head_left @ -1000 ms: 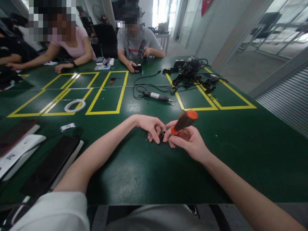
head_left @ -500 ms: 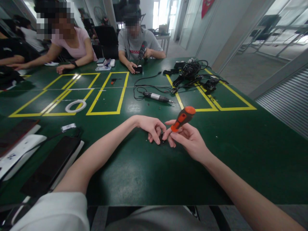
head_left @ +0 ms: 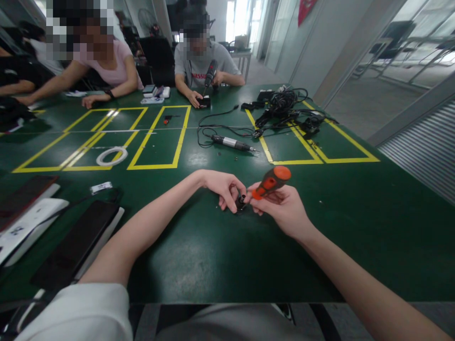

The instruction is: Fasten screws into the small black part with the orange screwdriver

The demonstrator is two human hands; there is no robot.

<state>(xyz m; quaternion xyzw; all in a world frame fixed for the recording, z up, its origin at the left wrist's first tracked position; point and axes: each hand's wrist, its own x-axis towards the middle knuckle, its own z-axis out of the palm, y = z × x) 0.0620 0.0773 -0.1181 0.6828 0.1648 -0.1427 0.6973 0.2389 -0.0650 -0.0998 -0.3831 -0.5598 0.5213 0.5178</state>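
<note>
In the head view, the only one I have, I look down on a green surface (head_left: pixel 192 246) with my two hands working well in from the middle of its near edge. The left hand (head_left: pixel 223 187) comes in from the near left; its fingers are bent and pinched on a small dark part (head_left: pixel 241 202) down at the surface, right between the two hands. The part is mostly covered, so I can't make out its shape.

The right hand (head_left: pixel 286 213) reaches in from the near right corner, fingers clamped around the lower end of a red-and-dark screwdriver (head_left: pixel 272 183). I see the handle tilted, its butt up and over toward the right edge. I can't tell whether the tip meets the part.

Farther in, toward the far edge, a pen-shaped tool (head_left: pixel 232 143) lies with its cord, and a heap of black cables (head_left: pixel 284 102) sits near the far right corner, over yellow tape outlines (head_left: pixel 296 162). To the left I have a white ring (head_left: pixel 112 156) lying across another outline, and, by the near left corner, a dark slab (head_left: pixel 80 244) beside a white block (head_left: pixel 33 227).

At the far edge, a person in a grey shirt (head_left: pixel 222 57) holds a drill (head_left: pixel 211 74) over a small black box (head_left: pixel 204 102).
</note>
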